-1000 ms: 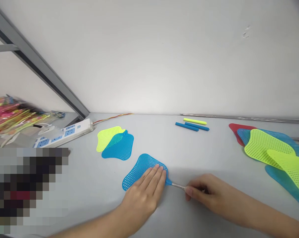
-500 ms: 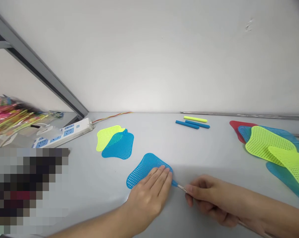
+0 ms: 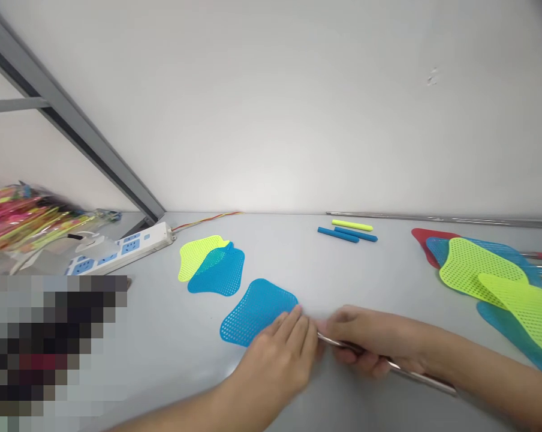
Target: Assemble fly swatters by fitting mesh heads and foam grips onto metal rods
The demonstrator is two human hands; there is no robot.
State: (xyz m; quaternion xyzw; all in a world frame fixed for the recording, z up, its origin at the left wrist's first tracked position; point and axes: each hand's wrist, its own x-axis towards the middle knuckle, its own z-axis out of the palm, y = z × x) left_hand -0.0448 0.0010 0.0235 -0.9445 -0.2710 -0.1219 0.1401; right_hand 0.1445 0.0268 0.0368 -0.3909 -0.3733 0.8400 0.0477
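Note:
A blue mesh fly swatter head point(image 3: 257, 309) lies on the table in front of me, its broad end pointing left. My left hand point(image 3: 282, 348) covers its narrow neck, fingers together and curled over that end. The joint between head and rod is hidden under the fingers. My right hand point(image 3: 365, 339), slightly blurred, is wrapped round a thin metal rod point(image 3: 424, 378) close to the neck. The rod runs out beneath that hand toward the lower right. The two hands are almost touching at the neck.
A yellow and a blue swatter head point(image 3: 219, 270) overlap at left. Blue and yellow tubes point(image 3: 352, 225) lie near the wall, beside a long metal rod point(image 3: 433, 219). Several swatters point(image 3: 482, 264) are piled at right. A power strip point(image 3: 122, 249) and bagged colourful items point(image 3: 32, 219) sit left.
My left hand has shifted from flat on the mesh to the swatter's neck. The right hand has come closer to it, and more of the rod shows behind the right hand.

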